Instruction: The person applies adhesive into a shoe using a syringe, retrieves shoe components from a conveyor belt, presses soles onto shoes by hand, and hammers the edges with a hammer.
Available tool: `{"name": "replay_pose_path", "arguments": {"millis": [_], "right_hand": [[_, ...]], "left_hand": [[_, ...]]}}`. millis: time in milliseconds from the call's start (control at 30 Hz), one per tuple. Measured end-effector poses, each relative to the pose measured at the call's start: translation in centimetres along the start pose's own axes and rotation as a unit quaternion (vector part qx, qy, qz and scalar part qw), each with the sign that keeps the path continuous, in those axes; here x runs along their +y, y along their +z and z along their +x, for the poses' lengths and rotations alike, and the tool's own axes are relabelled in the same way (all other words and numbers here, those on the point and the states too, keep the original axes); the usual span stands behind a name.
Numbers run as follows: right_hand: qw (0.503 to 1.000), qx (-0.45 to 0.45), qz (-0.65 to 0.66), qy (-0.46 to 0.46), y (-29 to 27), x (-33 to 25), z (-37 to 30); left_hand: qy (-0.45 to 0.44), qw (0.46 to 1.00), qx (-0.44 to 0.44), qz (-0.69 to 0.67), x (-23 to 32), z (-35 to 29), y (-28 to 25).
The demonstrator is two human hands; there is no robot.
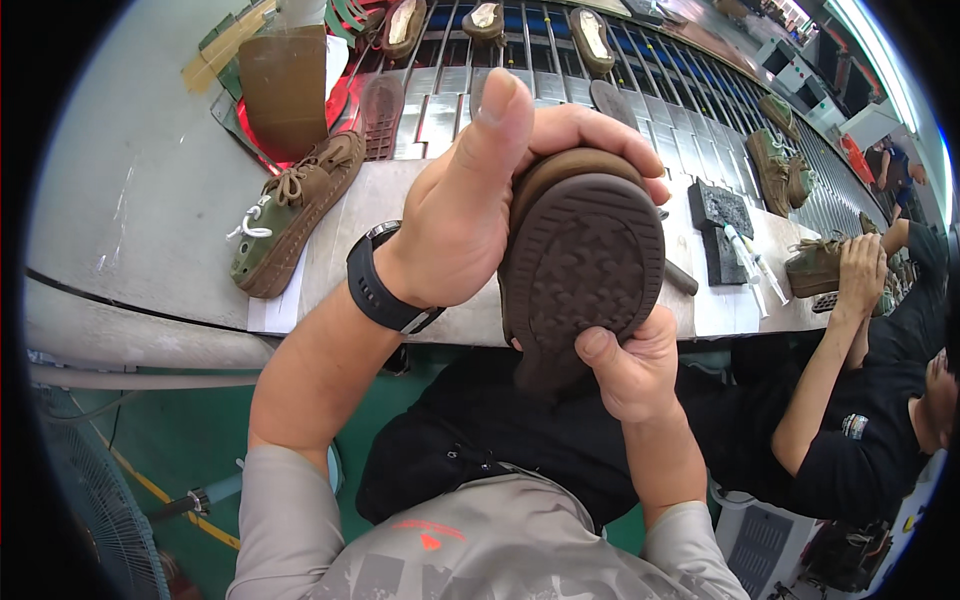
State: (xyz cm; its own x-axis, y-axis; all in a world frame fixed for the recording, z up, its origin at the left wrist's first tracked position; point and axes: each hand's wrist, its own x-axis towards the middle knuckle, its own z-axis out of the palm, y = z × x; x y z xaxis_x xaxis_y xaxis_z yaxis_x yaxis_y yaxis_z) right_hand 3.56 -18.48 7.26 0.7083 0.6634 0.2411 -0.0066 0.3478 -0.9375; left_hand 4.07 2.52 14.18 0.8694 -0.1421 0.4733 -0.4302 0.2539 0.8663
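Observation:
In front of me I hold up a brown shoe [590, 165], its dark brown patterned sole [590, 265] facing me. My left hand [455, 225], with a black watch at the wrist, curls its fingers over the far end of the shoe; its thumb points up, off the shoe. My right hand [635, 370] grips the near end, its thumb pressed on the sole's edge. That hand's other fingers are mostly hidden behind the shoe. To the left on the workbench [345, 240] stands a brown-and-green lace-up shoe [295, 215] with pale laces.
Beyond the bench runs a roller conveyor [545, 45] carrying loose soles and shoe parts. A dark block [722, 230] and brushes lie to the right. There, a co-worker's hands [860, 275] hold another shoe. A fan [100, 490] stands at lower left.

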Motion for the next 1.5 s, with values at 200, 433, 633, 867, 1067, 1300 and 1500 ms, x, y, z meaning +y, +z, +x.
{"name": "replay_pose_path", "arguments": {"millis": [200, 433, 633, 867, 1067, 1300, 1500], "right_hand": [[0.999, -0.002, 0.037, 0.003, -0.1, -0.1, 0.0], [1.0, -0.004, 0.012, 0.001, -0.4, 0.2, -0.2], [1.0, -0.005, 0.019, 0.005, -0.5, 0.2, -0.1], [1.0, -0.007, 0.022, -0.004, -0.7, 0.4, -0.3], [0.999, -0.005, 0.032, 0.007, -0.8, 0.0, -0.1], [0.99, -0.036, 0.128, 0.039, -3.7, -1.0, 3.1], [0.982, -0.041, 0.176, 0.048, -5.2, -0.4, 4.0]], "left_hand": [[0.01, 1.0, -0.015, 0.023, -0.1, 0.1, 0.1], [0.002, 0.999, -0.021, 0.045, 0.1, 0.1, 0.3], [-0.004, 0.998, -0.026, 0.062, 0.4, 0.2, 0.5], [0.005, 0.998, -0.03, 0.057, 0.3, 0.2, 0.6], [0.012, 0.994, -0.018, 0.107, 1.4, 0.6, 0.8], [-0.047, 0.998, -0.026, -0.008, -1.3, 3.5, -1.6], [-0.101, 0.983, -0.002, -0.152, -2.5, 4.6, -1.8]]}}
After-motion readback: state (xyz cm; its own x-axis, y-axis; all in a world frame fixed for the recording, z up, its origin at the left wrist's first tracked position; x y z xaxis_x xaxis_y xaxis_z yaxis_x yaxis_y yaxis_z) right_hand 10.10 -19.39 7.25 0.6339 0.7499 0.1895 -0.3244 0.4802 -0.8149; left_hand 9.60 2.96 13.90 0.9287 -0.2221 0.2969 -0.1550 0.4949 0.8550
